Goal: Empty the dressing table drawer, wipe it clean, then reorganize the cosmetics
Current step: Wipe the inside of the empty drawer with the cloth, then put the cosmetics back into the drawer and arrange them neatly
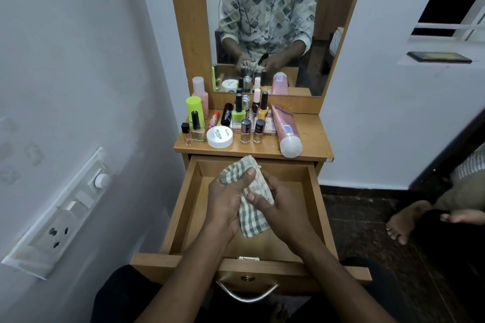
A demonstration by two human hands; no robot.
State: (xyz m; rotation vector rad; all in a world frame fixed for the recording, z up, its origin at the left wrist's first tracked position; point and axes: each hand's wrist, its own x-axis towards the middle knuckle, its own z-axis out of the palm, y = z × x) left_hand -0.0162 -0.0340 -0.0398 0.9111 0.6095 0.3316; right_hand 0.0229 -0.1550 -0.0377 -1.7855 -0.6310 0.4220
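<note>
Curved and shiny, a metal handle (246, 294) hangs on the front of the open wooden drawer (183, 207), a smooth box with bare board inside. Over the drawer's middle, the left hand (228, 204) and right hand (283, 204) grip a soft, crumpled checked cloth (253, 220), thumbs pressed on top, fingers curled round it. Behind the drawer, on the wooden tabletop (312, 134), stand small glass nail polish bottles (246, 131) and a round white jar (219, 137); a pink plastic tube (286, 131) lies flat.

cloth (253, 214): grey-white check | drawer (183, 199): tan wood | tube (286, 130): pink
</note>
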